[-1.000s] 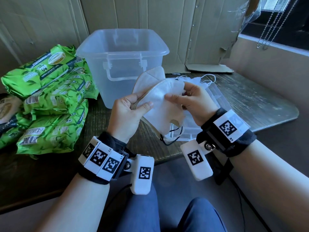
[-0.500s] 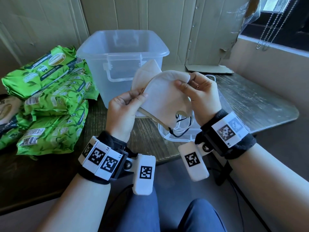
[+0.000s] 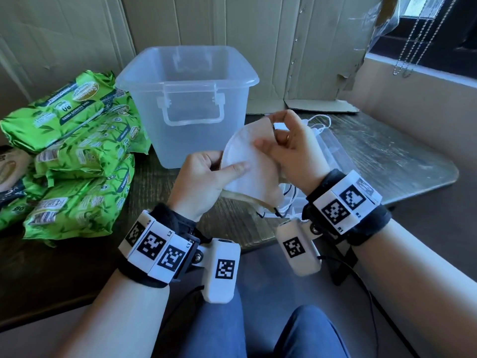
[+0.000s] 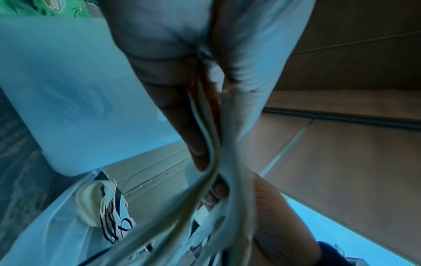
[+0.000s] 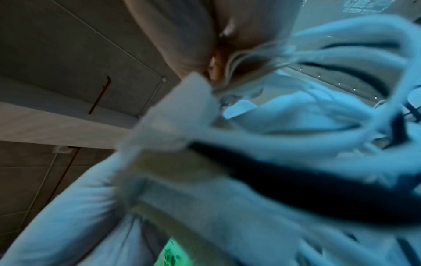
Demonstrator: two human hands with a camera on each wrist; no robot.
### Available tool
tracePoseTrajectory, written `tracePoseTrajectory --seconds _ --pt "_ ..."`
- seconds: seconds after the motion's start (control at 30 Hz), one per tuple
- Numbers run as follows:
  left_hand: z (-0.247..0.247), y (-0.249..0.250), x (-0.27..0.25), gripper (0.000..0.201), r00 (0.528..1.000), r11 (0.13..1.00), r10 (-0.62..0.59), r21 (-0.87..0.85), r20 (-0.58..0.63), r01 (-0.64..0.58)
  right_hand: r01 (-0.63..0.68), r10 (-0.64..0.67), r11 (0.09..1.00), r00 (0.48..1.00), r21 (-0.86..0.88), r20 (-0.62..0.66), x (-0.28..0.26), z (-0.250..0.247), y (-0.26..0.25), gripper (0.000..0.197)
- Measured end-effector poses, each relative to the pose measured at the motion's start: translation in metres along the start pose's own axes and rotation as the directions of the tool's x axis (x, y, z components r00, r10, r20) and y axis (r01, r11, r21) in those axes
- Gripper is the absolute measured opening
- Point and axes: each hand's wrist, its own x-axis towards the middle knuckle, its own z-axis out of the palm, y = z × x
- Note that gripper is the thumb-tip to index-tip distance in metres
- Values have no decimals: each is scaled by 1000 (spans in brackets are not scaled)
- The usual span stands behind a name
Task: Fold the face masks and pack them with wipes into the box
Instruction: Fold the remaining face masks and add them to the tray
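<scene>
Both hands hold a white face mask, folded flat, in front of the clear plastic box. My left hand grips its lower left side, thumb on top. My right hand pinches its upper right edge. Black and white ear loops hang below the mask. In the left wrist view the layered edges of the mask run between my fingers. The right wrist view shows the mask blurred and close. Green packs of wipes are stacked at the left on the table.
More masks in a clear bag lie on the dark table behind my right hand. Cardboard panels stand behind the box. A window ledge is at the right. My knees are below the table edge.
The mask has been turned and pressed flatter between my hands. My right hand rose to the top edge, and my left thumb moved onto the mask's face.
</scene>
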Motion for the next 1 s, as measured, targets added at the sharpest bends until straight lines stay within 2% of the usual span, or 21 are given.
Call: tracePoseTrajectory --seconds 0.07,0.1,0.17,0.2,0.27,0.33,0.37,0.43,0.47,0.53,0.6,0.7,0.83,0.93,1.0 --pt "-2 -2 1 14 999 995 28 95 -19 -26 3 -6 998 999 -55 -42 -2 1 2 29" --pt "-2 -2 2 13 999 995 43 95 -6 -42 -4 -1 997 999 -81 -54 -2 2 4 38" --pt "-2 0 1 15 998 995 55 76 40 -58 -56 56 998 998 -42 -1 -4 1 8 49" --pt "-1 1 1 18 996 996 62 64 64 -66 -93 91 995 994 29 52 -4 0 9 42" --pt "0 0 2 21 993 993 93 66 75 -98 -145 112 972 977 183 180 -6 -3 9 15" --pt "3 -3 6 21 993 993 115 43 -8 -114 -149 101 954 977 262 190 -8 -5 8 5" --pt "5 -5 8 22 989 994 112 -2 -98 -113 -126 90 955 986 268 140 -8 -5 9 5" --pt "11 -9 10 28 959 981 30 -177 -282 -82 -54 57 963 998 265 -3 -5 -3 12 11" --pt "15 -10 10 36 946 958 -40 -282 -322 -56 -27 46 962 997 272 -61 -4 -1 13 18" --pt "23 -11 10 62 952 914 -141 -405 -271 20 -24 59 953 993 301 -107 -4 4 15 25" --pt "30 -10 11 78 969 913 -168 -398 -182 84 -44 67 958 995 283 -72 -8 8 18 25" --pt "36 -7 13 71 964 905 -188 -415 -187 96 -77 82 981 996 179 -22 -11 9 22 32" --pt "34 -11 13 80 942 904 -240 -408 -233 129 -154 150 971 988 183 36 -7 -4 22 33" --pt "22 -11 14 79 964 945 -163 -315 -210 91 -193 174 974 973 117 152 -3 -16 16 26" --pt "15 -10 16 71 987 982 -66 -184 -147 38 -222 208 974 955 47 211 1 -23 13 36"
